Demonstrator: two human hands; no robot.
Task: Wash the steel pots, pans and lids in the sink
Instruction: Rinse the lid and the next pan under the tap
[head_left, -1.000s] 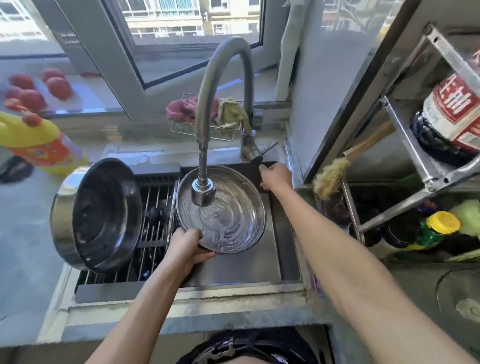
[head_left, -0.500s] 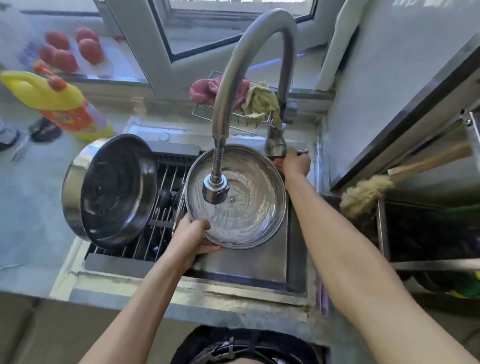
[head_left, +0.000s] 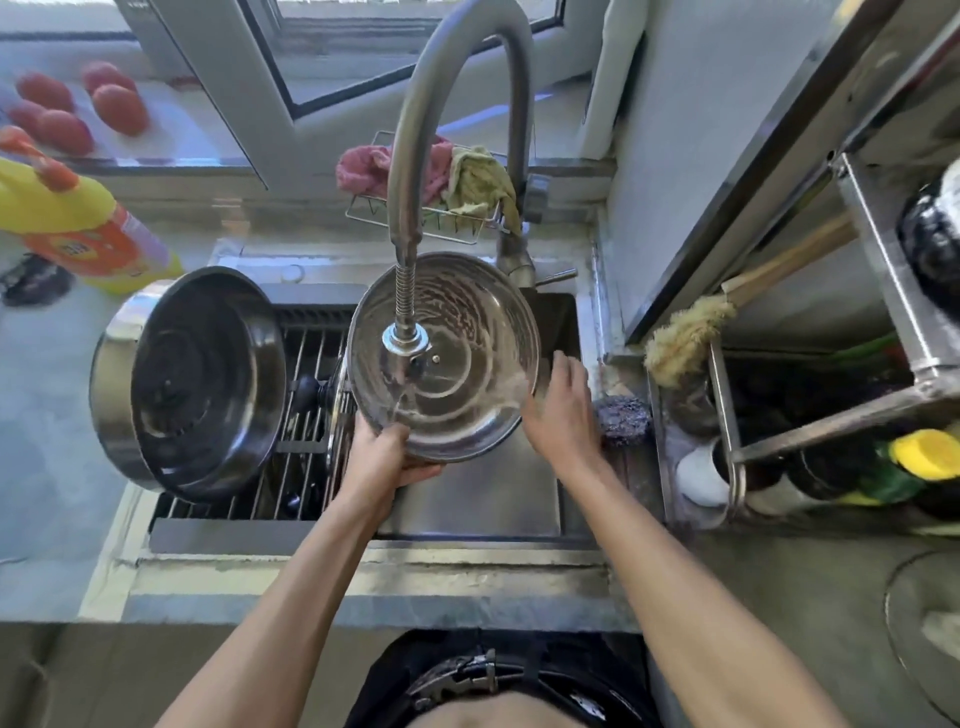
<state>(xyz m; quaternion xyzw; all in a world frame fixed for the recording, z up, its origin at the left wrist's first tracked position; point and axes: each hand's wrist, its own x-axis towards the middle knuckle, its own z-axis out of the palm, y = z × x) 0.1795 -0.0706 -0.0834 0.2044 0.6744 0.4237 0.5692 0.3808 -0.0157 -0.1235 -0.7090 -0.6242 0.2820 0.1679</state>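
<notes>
A: What did the head view show?

B: The left hand (head_left: 382, 457) gripped the near rim of the lid (head_left: 444, 358), thumb curled over the edge inside, fingers under it. The lid was tilted over the sink (head_left: 478, 499), hollow side up.

A: And the right hand (head_left: 558, 410)?

B: Its fingers (head_left: 566, 366) were straight and slightly spread, lying against the lid's right rim. I couldn't tell how firmly they pressed.

A: Water?

B: It ran from the tap (head_left: 408, 338) into the lid, just beyond the left thumb, and spilled toward the right fingers.

A: Anything else nearby?

B: A pot (head_left: 192, 384) stood tipped on the rack (head_left: 306, 415), left of the left fingers. A scourer (head_left: 621, 418) lay just right of the right hand. Cloths (head_left: 431, 174) sat in a wire basket beyond the fingertips, behind the tap.
</notes>
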